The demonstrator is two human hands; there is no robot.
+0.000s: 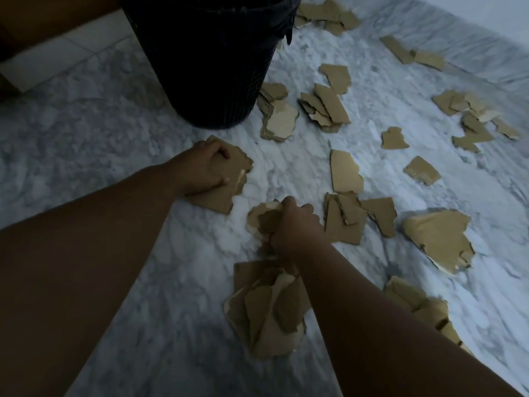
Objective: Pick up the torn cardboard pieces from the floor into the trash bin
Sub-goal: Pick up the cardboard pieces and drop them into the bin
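Torn brown cardboard pieces lie scattered over a white marble floor [143,282]. A dark mesh trash bin [211,58] with a black liner stands at the top centre. My left hand [203,167] curls its fingers on a flat cardboard piece [240,164] lying just below the bin. My right hand [294,224] grips a small crumpled cardboard piece [262,217] at the centre of the floor. A heap of cardboard pieces [269,308] sits under my right forearm.
More cardboard lies to the right: a stack [279,118] beside the bin, a large piece [438,239] at right, and several near the far wall [486,30]. A tiled step [65,44] runs at the upper left.
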